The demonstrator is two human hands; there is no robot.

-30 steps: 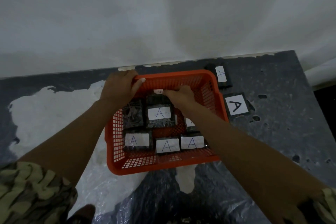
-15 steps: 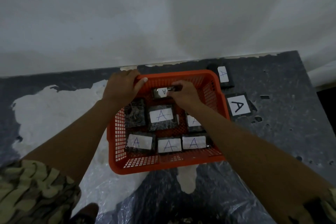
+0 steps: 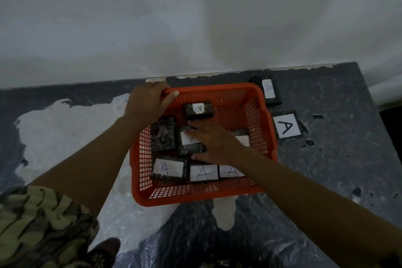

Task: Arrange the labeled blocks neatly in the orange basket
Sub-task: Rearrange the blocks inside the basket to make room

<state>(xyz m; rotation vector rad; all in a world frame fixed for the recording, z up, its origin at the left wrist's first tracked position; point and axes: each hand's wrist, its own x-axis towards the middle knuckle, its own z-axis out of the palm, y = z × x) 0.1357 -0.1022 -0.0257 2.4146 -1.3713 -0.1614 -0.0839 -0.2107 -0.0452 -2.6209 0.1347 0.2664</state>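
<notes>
The orange basket (image 3: pixel 217 89) stands on a dark table. My left hand (image 3: pixel 148 102) grips its far-left rim. My right hand (image 3: pixel 214 140) lies inside with fingers spread over the middle labeled block (image 3: pixel 189 148), its thumb at the block's near edge. A small dark block (image 3: pixel 199 110) with an "A" label sits alone at the far end. A block with no label showing (image 3: pixel 163 135) lies at the left. Three "A" blocks (image 3: pixel 168 168) (image 3: pixel 203 173) (image 3: pixel 230 172) line the near side. Another block (image 3: pixel 242 137) is partly hidden by my wrist.
Two more "A" blocks lie on the table right of the basket, a narrow block (image 3: pixel 268 91) at the back and a square block (image 3: pixel 286 126) nearer. Clear plastic sheet (image 3: pixel 134 213) covers the near table. A white wall (image 3: pixel 195 28) rises behind.
My right hand let go of the small block at the basket's far end and drew back over the middle block. My left hand stayed on the rim.
</notes>
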